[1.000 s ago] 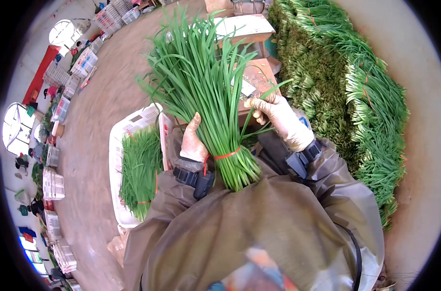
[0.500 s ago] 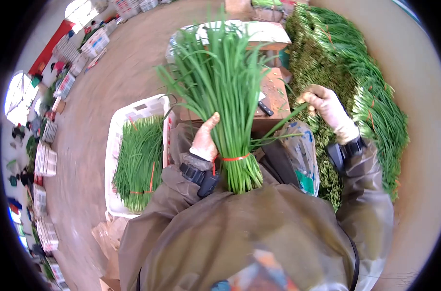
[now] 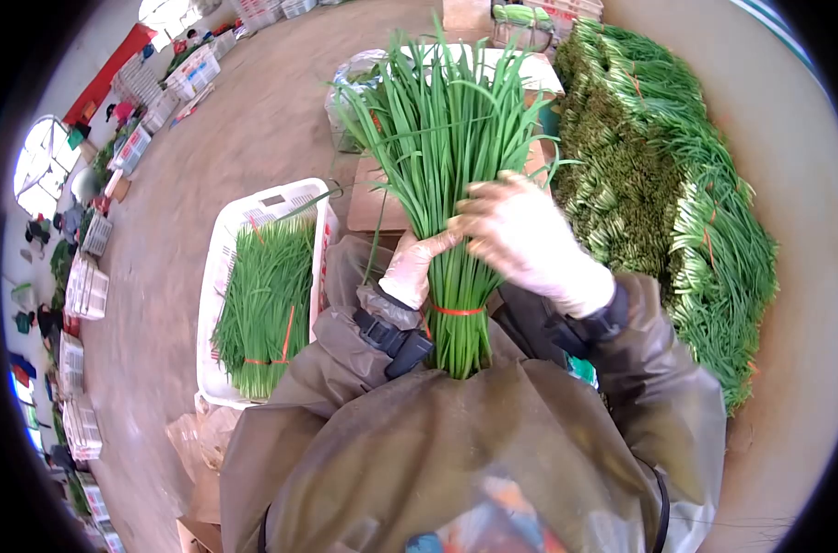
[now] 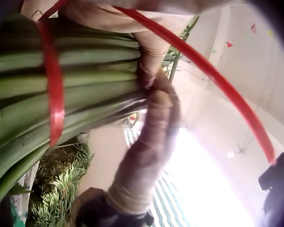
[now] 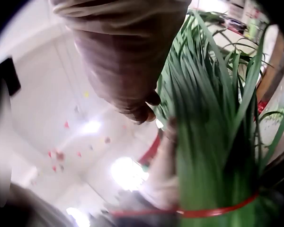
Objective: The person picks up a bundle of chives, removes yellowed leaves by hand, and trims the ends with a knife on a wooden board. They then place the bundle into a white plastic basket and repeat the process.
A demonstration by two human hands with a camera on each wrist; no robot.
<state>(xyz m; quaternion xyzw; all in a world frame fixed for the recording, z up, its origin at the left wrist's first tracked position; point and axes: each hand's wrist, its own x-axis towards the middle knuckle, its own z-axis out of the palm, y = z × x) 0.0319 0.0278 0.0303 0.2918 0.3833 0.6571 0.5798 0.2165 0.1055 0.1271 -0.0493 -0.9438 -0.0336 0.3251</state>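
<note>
A tall bunch of garlic chives (image 3: pixel 451 276) stands upright against the lap, leaves up and cut stems down. A red band (image 3: pixel 460 312) ties it low on the stems, and in the left wrist view a loose red strip (image 4: pixel 203 66) trails off. My left hand (image 3: pixel 412 267), in a thin pale glove, grips the bunch from the left above the band, thumb across the front. From the right my gloved right hand (image 3: pixel 534 240) reaches over the bunch, its bent fingers beside the left thumb; I cannot tell whether they pinch a leaf.
A white plastic crate (image 3: pixel 212 304) at left contains tied chives (image 3: pixel 267 304). A low wooden stool (image 3: pixel 375 198) stands behind the bunch, with a plastic bag (image 3: pixel 343 111) beyond it. Stacked chives (image 3: pixel 728 249) line the right wall. Far left, white crates (image 3: pixel 87 288) stand along the floor.
My right hand went out to the right, pinching a chive leaf, then came back in over the bunch. My left hand keeps its grip and has shifted slightly right with the bunch.
</note>
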